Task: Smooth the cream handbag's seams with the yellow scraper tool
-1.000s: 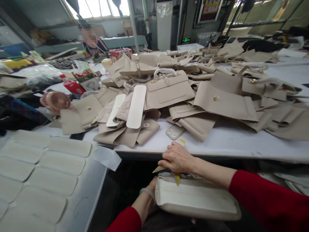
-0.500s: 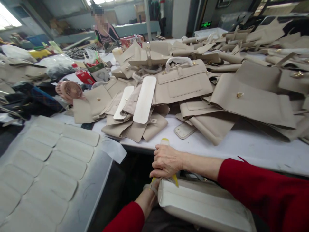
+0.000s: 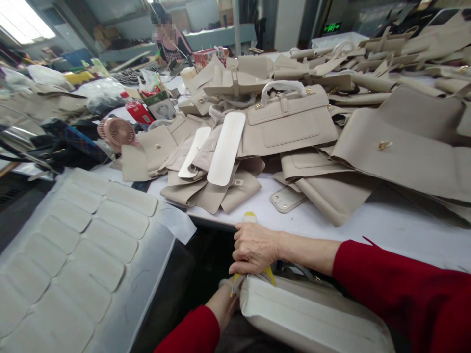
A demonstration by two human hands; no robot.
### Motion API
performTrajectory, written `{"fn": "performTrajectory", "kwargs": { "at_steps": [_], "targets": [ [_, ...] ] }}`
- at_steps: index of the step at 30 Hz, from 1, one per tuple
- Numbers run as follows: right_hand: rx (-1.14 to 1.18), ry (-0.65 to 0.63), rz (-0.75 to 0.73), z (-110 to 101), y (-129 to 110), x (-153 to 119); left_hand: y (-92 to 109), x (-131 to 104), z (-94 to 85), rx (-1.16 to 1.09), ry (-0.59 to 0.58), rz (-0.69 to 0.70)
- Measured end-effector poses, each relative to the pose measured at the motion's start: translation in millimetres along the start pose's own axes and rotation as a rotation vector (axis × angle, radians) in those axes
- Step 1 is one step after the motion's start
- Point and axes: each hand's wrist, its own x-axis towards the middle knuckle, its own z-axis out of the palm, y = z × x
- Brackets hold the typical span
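Mostly beige bag panels [image 3: 397,157], white table [image 3: 386,230]

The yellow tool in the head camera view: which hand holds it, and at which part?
The right hand grips the yellow plastic tool around its middle, its ends sticking out, over the cream leather bag. The left hand is hidden behind that bag.

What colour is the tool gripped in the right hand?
Yellow: the tool pokes out of the right hand, head view.

Workshop interior: a long white worktop [image 3: 368,230] spans the right side, and a second worktop [image 3: 147,260] adjoins its near-left corner. A bright window [image 3: 22,24] lights the upper left. A green illuminated sign [image 3: 331,27] hangs on the dark far wall.
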Motion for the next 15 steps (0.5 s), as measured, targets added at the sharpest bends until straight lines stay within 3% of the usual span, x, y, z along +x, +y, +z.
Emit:
{"fn": "performTrajectory", "kwargs": {
  "at_steps": [7,15],
  "targets": [
    [0.032,0.0,-0.03,14,2,-3,-16,4,2.4,-0.36,0.107,-0.008],
    [0.036,-0.013,-0.013,13,-4,-5,-22,0,3.3,-0.505,0.145,0.122]
  ]
}}
